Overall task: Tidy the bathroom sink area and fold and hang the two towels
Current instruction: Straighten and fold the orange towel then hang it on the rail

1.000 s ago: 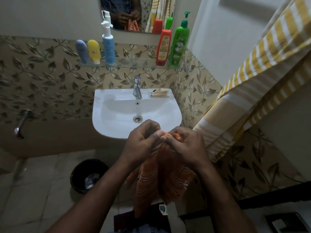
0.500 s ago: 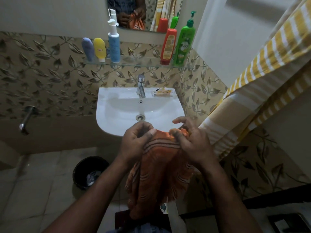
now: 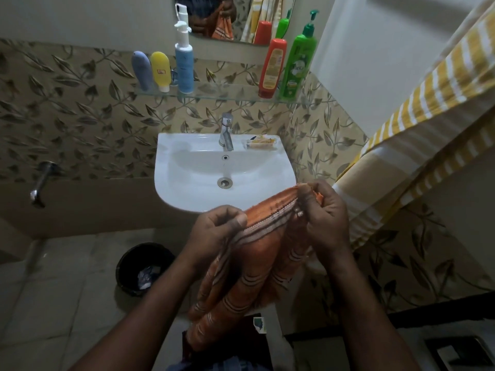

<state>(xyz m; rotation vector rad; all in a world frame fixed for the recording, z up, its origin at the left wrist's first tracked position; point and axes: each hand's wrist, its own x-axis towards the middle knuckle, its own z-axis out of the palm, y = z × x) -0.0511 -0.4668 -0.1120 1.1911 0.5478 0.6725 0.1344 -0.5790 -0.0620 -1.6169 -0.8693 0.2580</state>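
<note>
Both hands pinch the orange towel along its top edge; drawing the corners apart evenly should square the fold.

- Single view, head-worn, wide-angle; looking forward and steeply down from above sink's front edge.
- Facing patterned back wall; glass shelf and mirror's lower edge at top of frame.
- Nearest lens: left hand, right hand, orange towel, just off sink's front edge.
- Black bin on floor lower left; yellow striped towel along right side.
</note>
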